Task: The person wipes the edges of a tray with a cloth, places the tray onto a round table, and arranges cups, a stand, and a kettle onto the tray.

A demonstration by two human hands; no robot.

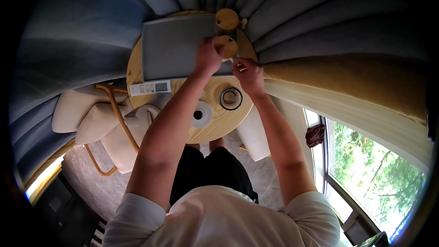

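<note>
A small jar with a round wooden lid (226,45) stands over the right end of a grey tray (171,48). My left hand (209,56) is closed around its left side. Low on the right of this jar, my right hand (248,74) has its fingers curled in a pinch on a small pale stick-like piece, mostly hidden by the fingers. Just beyond is a second jar with a wooden lid (227,18), with a short wooden piece (244,23) sticking out at its right side.
On the round wooden table (212,128) are a white remote control (150,88), a clear glass vessel (230,98) and a white disc with a dark centre (201,114). A cushioned chair (114,142) stands left. Grey curtains (320,27) hang behind; a window (370,169) is right.
</note>
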